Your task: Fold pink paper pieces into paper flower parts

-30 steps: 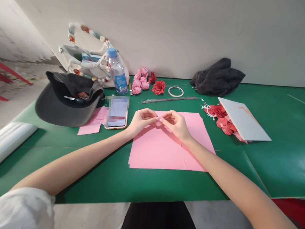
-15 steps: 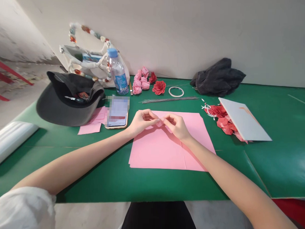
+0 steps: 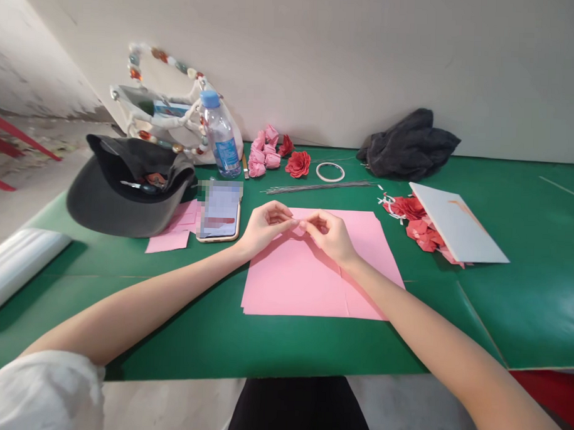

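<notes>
My left hand (image 3: 268, 227) and my right hand (image 3: 329, 236) meet over the far part of a stack of pink paper sheets (image 3: 294, 281). Both are closed in a pinch, thumbs and fingertips nearly touching. Between them is a small piece of pink paper (image 3: 299, 230), mostly covered by the fingers. Just beyond lie a bundle of thin wires (image 3: 319, 188) and a white ring of tape (image 3: 330, 172). Pink paper flowers (image 3: 264, 154) and a red paper rose (image 3: 298, 164) stand behind these.
On the left are a phone (image 3: 220, 212), a dark cap (image 3: 123, 190), a water bottle (image 3: 222, 140) and a beaded bag (image 3: 231, 122). To the right, a white board (image 3: 460, 224) leans over red paper petals (image 3: 422, 235); a black cloth bundle (image 3: 409, 147) lies against the wall.
My fingertips have drawn slightly closer together around the small paper piece. The whole view has shifted a few pixels; the things on the table stay where they were.
</notes>
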The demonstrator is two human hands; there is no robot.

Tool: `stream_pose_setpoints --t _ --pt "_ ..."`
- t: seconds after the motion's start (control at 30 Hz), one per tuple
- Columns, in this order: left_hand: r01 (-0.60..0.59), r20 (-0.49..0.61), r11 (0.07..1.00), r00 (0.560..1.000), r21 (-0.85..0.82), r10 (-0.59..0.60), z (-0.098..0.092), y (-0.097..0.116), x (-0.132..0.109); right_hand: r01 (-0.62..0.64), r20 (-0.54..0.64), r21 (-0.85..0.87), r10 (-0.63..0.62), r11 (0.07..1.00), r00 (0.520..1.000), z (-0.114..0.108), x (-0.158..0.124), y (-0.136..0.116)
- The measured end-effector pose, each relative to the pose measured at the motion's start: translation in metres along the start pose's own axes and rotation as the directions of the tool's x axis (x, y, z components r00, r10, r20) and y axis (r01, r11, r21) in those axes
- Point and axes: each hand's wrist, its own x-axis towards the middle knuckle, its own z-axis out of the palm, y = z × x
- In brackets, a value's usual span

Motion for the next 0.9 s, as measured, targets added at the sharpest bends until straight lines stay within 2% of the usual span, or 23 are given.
stream_pose_setpoints --t 0.2,0.37,0.6,0.73,0.9 --pt "0.02 0.032 1.0 0.999 0.0 -0.02 -0.0007 -0.0005 0.0002 -0.026 0.014 0.027 0.025 0.999 1.0 0.0 0.0005 0.0024" --pt "0.039 0.109 0.999 0.993 0.001 -0.038 -0.0008 -0.0014 0.0019 -0.02 -0.036 0.049 0.021 0.999 0.999 -0.0021 -0.0009 0.0" --pt "0.025 0.122 0.999 0.992 -0.04 -0.02 -0.0001 0.0009 -0.0004 -0.05 -0.033 0.106 0.054 0.993 0.998 -0.0019 -0.0006 -0.0013" --pt "0.013 0.134 1.0 0.991 -0.01 -0.012 0.0002 0.0024 -0.0009 -0.062 -0.048 0.085 0.067 0.994 0.997 -0.0017 0.0001 -0.0016" --pt "0.014 0.059 0.999 0.998 -0.037 -0.012 0.0007 0.0003 0.001 -0.016 -0.187 0.027 0.021 1.0 0.982 -0.0033 0.0033 0.0048"
